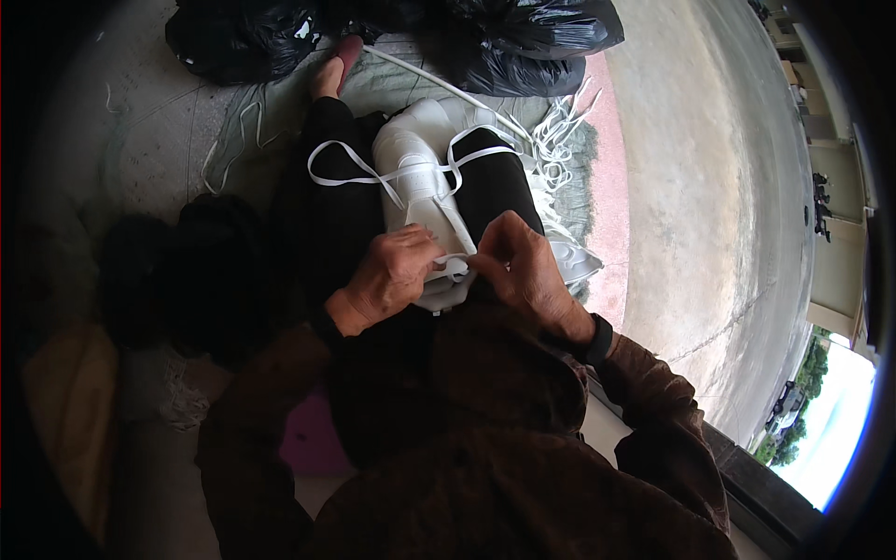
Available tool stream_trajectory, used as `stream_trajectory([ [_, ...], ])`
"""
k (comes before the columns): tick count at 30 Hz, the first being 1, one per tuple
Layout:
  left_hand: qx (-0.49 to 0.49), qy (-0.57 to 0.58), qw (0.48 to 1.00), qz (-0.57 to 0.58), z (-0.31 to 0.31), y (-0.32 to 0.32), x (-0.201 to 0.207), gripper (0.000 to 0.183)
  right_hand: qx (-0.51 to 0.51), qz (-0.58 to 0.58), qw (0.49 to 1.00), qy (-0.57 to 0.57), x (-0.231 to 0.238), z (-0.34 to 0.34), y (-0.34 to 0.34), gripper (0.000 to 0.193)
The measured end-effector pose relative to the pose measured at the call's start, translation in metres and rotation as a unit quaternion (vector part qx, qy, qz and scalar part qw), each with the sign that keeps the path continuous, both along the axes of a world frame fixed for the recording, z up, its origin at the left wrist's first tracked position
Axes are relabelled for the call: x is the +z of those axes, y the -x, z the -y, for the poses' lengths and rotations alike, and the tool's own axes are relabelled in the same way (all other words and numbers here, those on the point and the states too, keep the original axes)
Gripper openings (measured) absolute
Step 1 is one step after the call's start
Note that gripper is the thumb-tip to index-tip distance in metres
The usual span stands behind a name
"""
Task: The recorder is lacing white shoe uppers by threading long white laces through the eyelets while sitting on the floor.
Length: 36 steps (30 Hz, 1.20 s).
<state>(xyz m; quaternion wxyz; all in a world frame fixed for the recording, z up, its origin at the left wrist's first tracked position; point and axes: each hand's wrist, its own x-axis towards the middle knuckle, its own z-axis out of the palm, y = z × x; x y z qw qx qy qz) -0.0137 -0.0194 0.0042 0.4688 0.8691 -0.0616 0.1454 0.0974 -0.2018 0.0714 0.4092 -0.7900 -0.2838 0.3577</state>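
A white shoe (411, 154) lies lengthwise between my black-clad thighs. A flat white lace (338, 144) spreads from it in loose loops to both sides. At the near end of the shoe, my left hand (397, 271) is closed, its fingertips pinching a short white strip that looks like lace. From the other side my right hand (525, 271) pinches the same strip between thumb and fingers, only a small gap from the left. Where the strip meets the shoe is partly hidden by my fingers.
Beside my right thigh lie a tangled bunch of white laces (553, 154) and another white shoe-like piece (576, 262). A thin white pole (439, 82) slants across beyond my knees. Black plastic bags (532, 47) are piled at the far side, on a green sheet (392, 79).
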Motion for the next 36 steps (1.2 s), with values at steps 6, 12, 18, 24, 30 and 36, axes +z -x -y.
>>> stream_trajectory([
  [6, -0.181, 0.563, 0.687, -0.422, 0.049, 0.015, 0.092, 0.042, 0.04, 0.326, 0.944, -0.035, -0.057, -0.032, -0.037, 0.051],
  [12, 0.216, 0.159, 0.944, -0.192, -0.003, -0.039, 0.027, 0.027, 0.089, 0.32, 0.942, 0.041, -0.08, -0.038, -0.036, 0.038],
  [18, 0.205, -0.021, 0.945, -0.253, 0.0, -0.062, -0.014, 0.031, 0.175, 0.281, 0.939, 0.092, -0.069, -0.056, -0.045, 0.034],
  [24, 0.201, -0.007, 0.96, -0.195, 0.019, -0.048, -0.021, 0.028, 0.222, 0.293, 0.926, -0.089, -0.091, -0.029, -0.065, 0.012],
  [30, 0.179, -0.173, 0.963, -0.107, 0.029, -0.051, -0.025, 0.019, 0.171, 0.261, 0.939, -0.144, -0.098, -0.025, -0.068, 0.011],
  [36, 0.177, -0.283, 0.932, -0.142, 0.032, -0.056, -0.022, 0.017, 0.159, 0.266, 0.946, -0.09, -0.086, -0.032, -0.055, 0.015],
])
